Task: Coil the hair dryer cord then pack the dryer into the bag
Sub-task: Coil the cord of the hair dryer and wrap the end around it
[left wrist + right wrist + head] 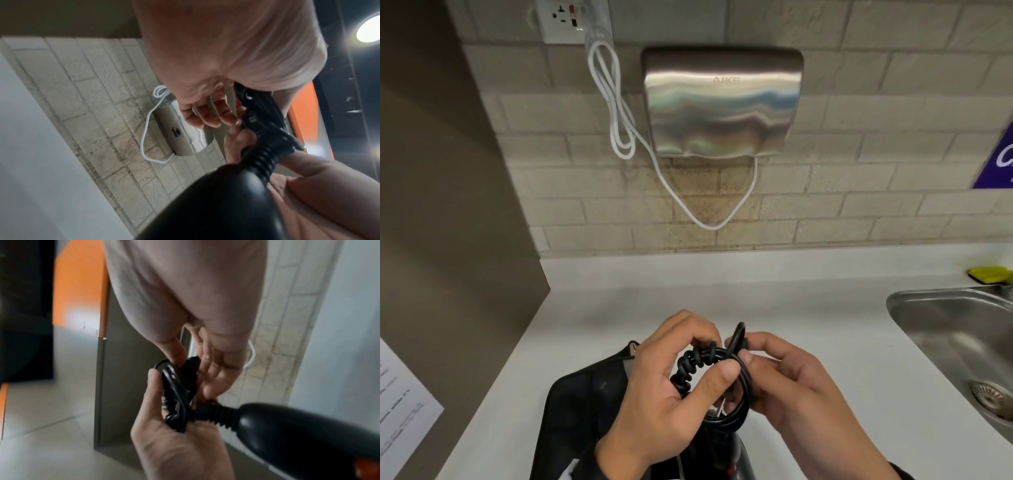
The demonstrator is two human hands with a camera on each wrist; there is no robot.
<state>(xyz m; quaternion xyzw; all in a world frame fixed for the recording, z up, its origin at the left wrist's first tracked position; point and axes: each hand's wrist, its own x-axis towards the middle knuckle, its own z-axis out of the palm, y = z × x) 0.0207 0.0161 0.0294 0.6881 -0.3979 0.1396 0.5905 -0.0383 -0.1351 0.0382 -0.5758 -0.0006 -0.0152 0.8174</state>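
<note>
A black cord [709, 363] is gathered into a small coil with a few turns wound around it. My left hand [681, 373] grips the coil, thumb pressed on its loops. My right hand [760, 363] pinches a loop of the cord at the coil's top. The black hair dryer [722, 455] hangs below my hands; its ribbed strain relief [213, 413] and handle [287, 431] show in the right wrist view, and the handle [216, 203] in the left wrist view. A black bag [585, 404] lies on the counter under my left hand.
A white counter [619, 308] runs to a tiled wall. A steel hand dryer [722, 102] with a white cable [619, 113] hangs on the wall. A steel sink [955, 335] lies at the right, a yellow sponge [989, 275] behind it. A brown panel [431, 205] stands at left.
</note>
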